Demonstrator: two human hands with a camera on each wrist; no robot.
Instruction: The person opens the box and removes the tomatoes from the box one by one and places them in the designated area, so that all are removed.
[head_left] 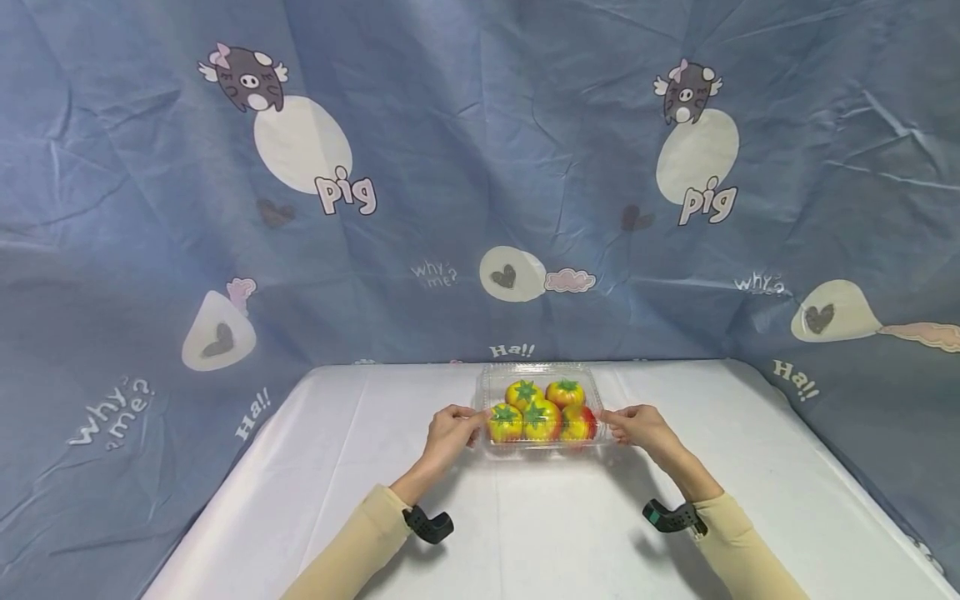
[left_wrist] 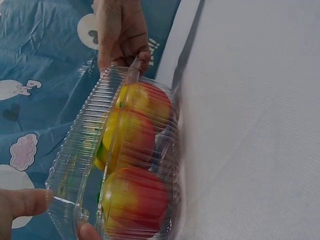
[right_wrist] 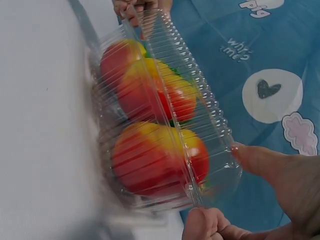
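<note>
A clear plastic clamshell container sits toward the far edge of the table, its ribbed lid down over several yellow-and-red fruits with green leafy tops. At its left front side, my left hand pinches the edge; in the left wrist view the thumb touches the lid and a fingertip is at the rim. My right hand grips the opposite side. Its thumb presses against the lid corner in the right wrist view, with curled fingers at the rim below.
A white cloth covers the table beneath the container. Behind it and along the sides hangs a blue curtain printed with cartoon pigs and words. Dark bands are worn at both wrists, over beige sleeves.
</note>
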